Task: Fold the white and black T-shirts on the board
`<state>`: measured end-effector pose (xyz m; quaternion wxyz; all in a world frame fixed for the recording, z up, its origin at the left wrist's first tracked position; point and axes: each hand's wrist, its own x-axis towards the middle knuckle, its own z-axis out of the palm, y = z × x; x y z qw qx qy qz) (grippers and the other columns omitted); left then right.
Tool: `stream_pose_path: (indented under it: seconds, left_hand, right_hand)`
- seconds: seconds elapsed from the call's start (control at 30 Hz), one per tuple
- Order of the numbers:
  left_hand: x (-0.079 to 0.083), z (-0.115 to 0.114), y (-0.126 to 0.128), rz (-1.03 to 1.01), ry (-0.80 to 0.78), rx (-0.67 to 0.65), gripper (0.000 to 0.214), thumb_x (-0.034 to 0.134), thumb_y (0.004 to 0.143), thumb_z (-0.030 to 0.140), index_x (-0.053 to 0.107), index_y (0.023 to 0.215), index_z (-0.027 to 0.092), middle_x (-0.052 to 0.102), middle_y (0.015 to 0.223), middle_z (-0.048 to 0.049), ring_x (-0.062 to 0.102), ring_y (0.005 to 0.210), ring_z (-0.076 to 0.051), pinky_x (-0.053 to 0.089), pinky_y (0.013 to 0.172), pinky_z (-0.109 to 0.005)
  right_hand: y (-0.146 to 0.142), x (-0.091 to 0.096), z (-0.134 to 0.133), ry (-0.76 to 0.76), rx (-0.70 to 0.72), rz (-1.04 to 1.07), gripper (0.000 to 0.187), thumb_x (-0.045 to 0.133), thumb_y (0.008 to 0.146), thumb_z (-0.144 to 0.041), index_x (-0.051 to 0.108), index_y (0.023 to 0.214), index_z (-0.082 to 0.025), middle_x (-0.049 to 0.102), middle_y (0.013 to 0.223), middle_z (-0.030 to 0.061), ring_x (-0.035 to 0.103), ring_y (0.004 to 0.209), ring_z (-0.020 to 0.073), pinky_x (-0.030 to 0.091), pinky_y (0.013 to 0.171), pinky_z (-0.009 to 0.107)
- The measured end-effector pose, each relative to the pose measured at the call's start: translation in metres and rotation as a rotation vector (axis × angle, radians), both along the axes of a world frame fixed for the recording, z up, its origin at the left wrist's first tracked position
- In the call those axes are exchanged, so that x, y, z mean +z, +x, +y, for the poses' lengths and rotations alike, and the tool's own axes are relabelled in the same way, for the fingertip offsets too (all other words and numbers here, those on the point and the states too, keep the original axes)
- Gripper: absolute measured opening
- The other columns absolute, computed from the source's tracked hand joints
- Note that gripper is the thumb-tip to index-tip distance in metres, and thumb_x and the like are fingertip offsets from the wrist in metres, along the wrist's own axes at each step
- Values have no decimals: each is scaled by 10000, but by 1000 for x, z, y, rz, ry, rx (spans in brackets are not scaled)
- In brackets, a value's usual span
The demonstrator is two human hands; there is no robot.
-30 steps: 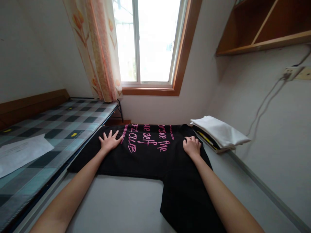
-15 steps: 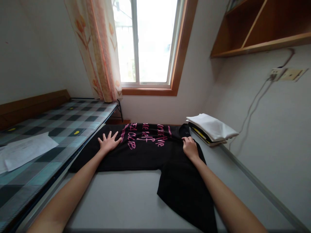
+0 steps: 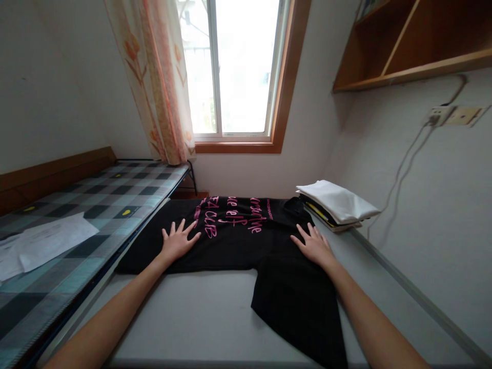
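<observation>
A black T-shirt [image 3: 230,251] with pink lettering lies spread sideways on a pale grey table, its collar toward the right and its hem toward the left. One sleeve reaches down to the table's near edge. Near the hem, my left hand [image 3: 179,241] rests flat on the cloth with fingers spread. My right hand [image 3: 313,245] lies on the shirt by the shoulder, just below the collar, its fingers also stretched out and gripping nothing. The shirt's far edge runs along the back of the table.
A stack of folded clothes [image 3: 336,202], white on top, sits at the table's back right. To the left is a bed with a checked mattress [image 3: 146,189] carrying white papers [image 3: 49,241]. A wooden shelf [image 3: 407,72] and a socket with a cord [image 3: 400,159] are on the right wall.
My right hand has let go of the shirt near the collar, moved slightly down and right, and spread flat. My left hand stays flat, shifted a little right and down in view.
</observation>
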<state>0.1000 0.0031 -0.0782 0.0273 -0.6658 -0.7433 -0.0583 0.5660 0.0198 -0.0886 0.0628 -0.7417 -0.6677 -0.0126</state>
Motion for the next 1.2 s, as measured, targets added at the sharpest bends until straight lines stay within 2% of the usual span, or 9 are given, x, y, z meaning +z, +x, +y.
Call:
stream_pose_path:
  seconds: [0.1,0.27,0.5,0.67,0.83,1.0,1.1,1.2]
  left_hand:
    - [1,8,3,-28,-69,11,697,316,843,735,331,1462,413,243,1582,-69,177,1418,-462,154,1047,-719]
    - [0,36,9,-38,-85,29,714,301,839,743,310,1469,408,203,1592,-87,142,1422,-472,135,1041,-726]
    - [-1,88,23,-40,-88,21,728,282,832,755,294,1473,409,229,1584,-93,159,1417,-474,150,1034,-728]
    - [0,123,26,-59,-94,43,740,276,824,764,278,1477,417,207,1592,-85,144,1415,-487,139,1027,-739]
    - [-2,148,26,-76,-83,60,745,272,818,770,297,1473,416,203,1593,-81,130,1416,-491,129,1026,-744]
    - [-4,162,24,-98,-76,67,756,266,814,775,299,1475,410,227,1588,-70,128,1413,-496,117,1030,-746]
    - [-3,163,24,-97,-63,67,755,269,824,761,295,1482,391,237,1585,-69,137,1415,-487,130,1035,-740]
    - [-2,157,26,-88,-47,72,734,269,857,716,293,1493,350,252,1579,-72,154,1427,-448,159,1064,-701]
  right_hand:
    - [-6,-3,9,-108,-4,-43,671,296,947,-568,256,1523,-228,236,1571,157,180,1451,295,185,1139,467]
    - [-15,0,36,-134,35,-38,663,271,961,-542,209,1534,-216,193,1584,159,157,1459,275,155,1150,466]
    - [-40,4,86,-137,35,17,647,251,960,-556,204,1532,-257,157,1598,129,119,1466,256,113,1147,507]
    - [-53,5,124,-128,-25,47,642,211,962,-551,204,1532,-256,153,1599,124,107,1467,254,90,1142,530]
    - [-54,5,159,-103,-84,68,658,190,954,-555,204,1534,-244,155,1600,118,107,1466,267,87,1140,545]
    - [-53,4,176,-74,-146,82,674,179,955,-525,186,1539,-188,160,1593,145,100,1464,283,96,1132,555]
    - [-54,2,173,27,-181,83,690,238,946,-514,224,1527,-142,194,1575,176,178,1438,314,165,1117,512]
    - [-56,2,163,190,-248,76,628,328,928,-447,381,1442,-89,393,1443,225,384,1312,343,284,1038,469]
